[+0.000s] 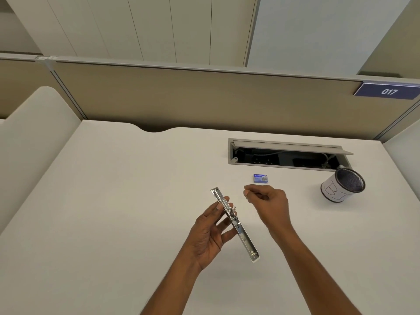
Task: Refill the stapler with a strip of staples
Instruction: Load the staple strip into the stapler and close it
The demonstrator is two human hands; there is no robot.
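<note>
In the head view, the stapler (234, 223) was held above the middle of the worktop (113, 201), somewhat toward its front edge. It was swung fully open into one long metal bar, its far end pointing toward the back edge. It was gripped near its middle by the left hand (211, 233), with the thumb laid across the top and the fingers curled behind. The right hand (268, 203) was held just beside it, apart from the stapler, its thumb and forefinger pressed together in a pinch. A small pale sliver was seen at the fingertips and was judged to be the strip (246, 193), though it was too small to be sure. The staple box (260, 178) lay just beyond the right hand, toward the back right, in front of the open cable tray (288, 155). A mesh cup (343, 185) stood near the right edge. The opening of the stapler was judged done and a strip probably fetched. The strip had not yet been laid into the channel, and the stapler had not yet been closed. Whether staples already lay in the channel could not be told.
</note>
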